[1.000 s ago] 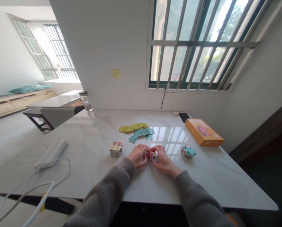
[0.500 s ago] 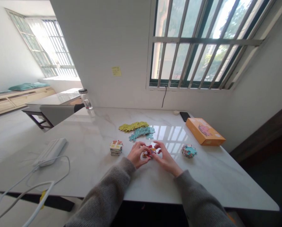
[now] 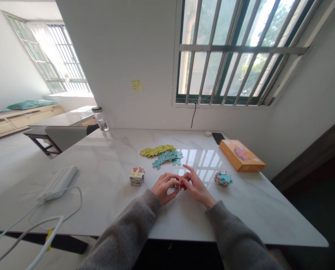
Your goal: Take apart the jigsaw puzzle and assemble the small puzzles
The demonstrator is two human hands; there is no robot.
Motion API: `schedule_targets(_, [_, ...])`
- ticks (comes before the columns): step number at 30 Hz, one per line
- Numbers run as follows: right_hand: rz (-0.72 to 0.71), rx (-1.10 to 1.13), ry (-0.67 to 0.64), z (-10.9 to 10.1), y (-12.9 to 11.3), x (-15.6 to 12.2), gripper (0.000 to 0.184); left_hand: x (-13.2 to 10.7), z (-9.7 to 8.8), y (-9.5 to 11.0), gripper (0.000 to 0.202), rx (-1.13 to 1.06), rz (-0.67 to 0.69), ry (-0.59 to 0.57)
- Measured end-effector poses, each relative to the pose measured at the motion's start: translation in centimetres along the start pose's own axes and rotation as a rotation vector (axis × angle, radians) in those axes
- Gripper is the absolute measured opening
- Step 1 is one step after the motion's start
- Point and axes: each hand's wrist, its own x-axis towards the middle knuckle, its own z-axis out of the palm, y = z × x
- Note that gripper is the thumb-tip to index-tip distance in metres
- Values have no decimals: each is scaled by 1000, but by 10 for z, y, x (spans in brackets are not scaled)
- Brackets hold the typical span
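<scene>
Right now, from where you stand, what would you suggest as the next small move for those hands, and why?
I'd probably press the small cluster of red jigsaw pieces firmly together, since the left hand and right hand pinch it from either side, so both look well placed to squeeze it.

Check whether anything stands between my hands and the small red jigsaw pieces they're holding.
Nothing visible does: the left hand and right hand grip the small red jigsaw pieces directly, with nothing between.

Sticky note (image 3: 136, 85) on wall (image 3: 113, 56), glass bottle (image 3: 100, 119), black smartphone (image 3: 218, 138)
</scene>
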Motion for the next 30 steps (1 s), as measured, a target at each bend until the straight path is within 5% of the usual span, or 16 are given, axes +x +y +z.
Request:
schedule_targets(9, [-29,-135,79,-2,1,2,57,-4,1,-2,29,94,-88,3])
schedule_targets(18, [-64,-157,-51,0,-1,-2,59,1,-7,6,38,49,-31,-58])
schedule_targets(25, [-66,-214,136,-5,6,1,52,-6,-15,10,39,127,-105,47])
schedule_targets(30, [-87,-360,78,-2,9,0,49,-20,-46,8,35,264,-188,160])
